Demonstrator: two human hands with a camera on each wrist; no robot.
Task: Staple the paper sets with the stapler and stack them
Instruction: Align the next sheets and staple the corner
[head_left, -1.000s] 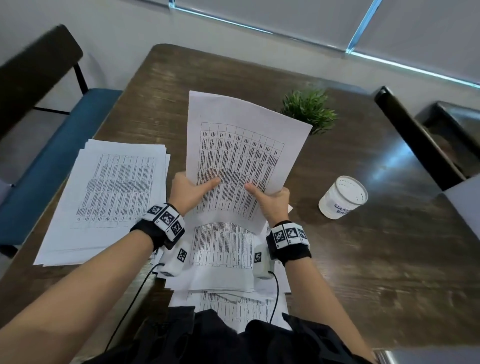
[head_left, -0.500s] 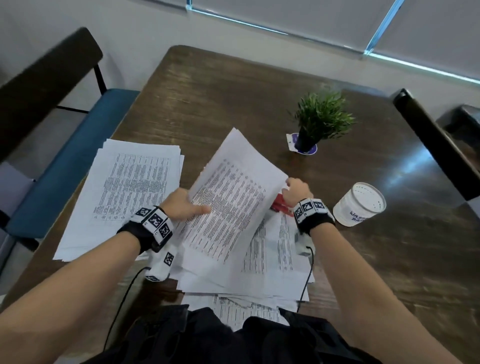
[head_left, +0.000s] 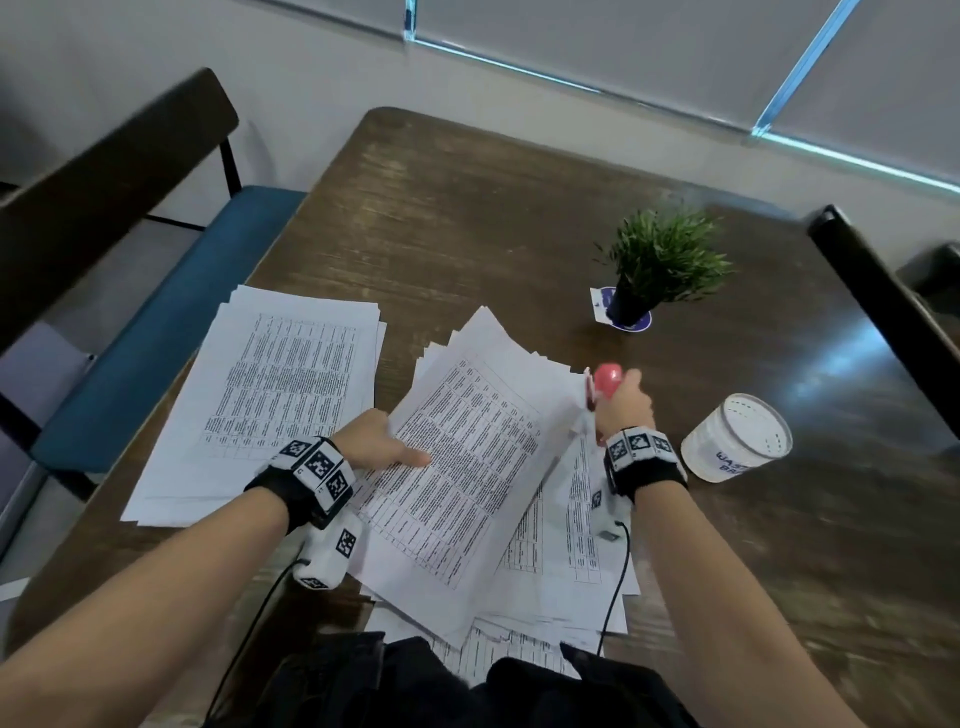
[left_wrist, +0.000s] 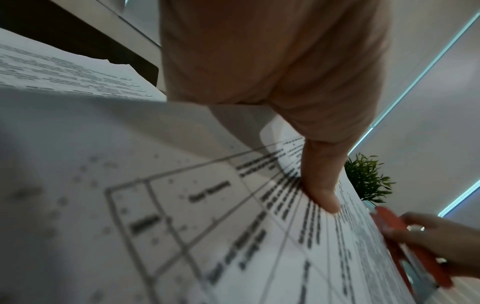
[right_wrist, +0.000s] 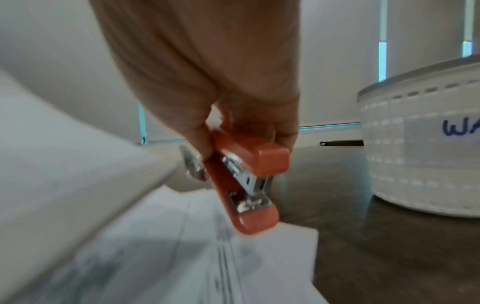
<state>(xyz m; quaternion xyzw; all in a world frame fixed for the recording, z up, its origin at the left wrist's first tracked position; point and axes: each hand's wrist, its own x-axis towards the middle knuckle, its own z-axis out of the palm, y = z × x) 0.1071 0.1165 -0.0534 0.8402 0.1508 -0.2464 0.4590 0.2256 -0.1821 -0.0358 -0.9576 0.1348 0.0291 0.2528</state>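
Wooden surface is carrying one finished-looking stack (staples unseen); left hand fingers are pinching the paper set, right hand fingers gripping the stapler, stapling still ahead.

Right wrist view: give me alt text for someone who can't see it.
The right hand grips a red stapler, its open mouth pointing down over loose printed sheets on a dark wooden table. A white tub with blue handwriting stands on the table to the right.
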